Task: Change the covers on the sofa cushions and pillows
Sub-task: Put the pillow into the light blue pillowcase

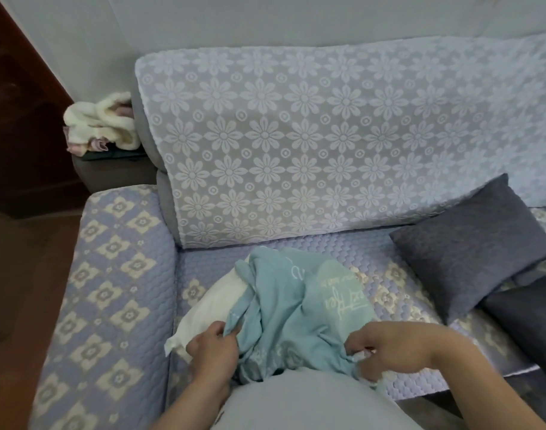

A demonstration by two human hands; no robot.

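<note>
A teal pillow cover (284, 305) with pale lettering lies bunched over a white pillow insert (209, 305) on the sofa seat (386, 252). The insert's left part and a corner stick out bare from the cover. My left hand (212, 346) pinches the cover's open edge next to the bare insert. My right hand (389, 346) grips the cover's lower right edge together with a bit of white insert. Two dark grey pillows sit at the right: one (473, 252) leans on the seat, the other (529, 318) lies lower at the frame's edge.
A white lace floral throw (296, 144) drapes the sofa back. The quilted lilac armrest (110, 290) is at the left. A fluffy cream bundle (101, 122) sits on a dark side table behind the armrest. A dark wooden door is at the far left.
</note>
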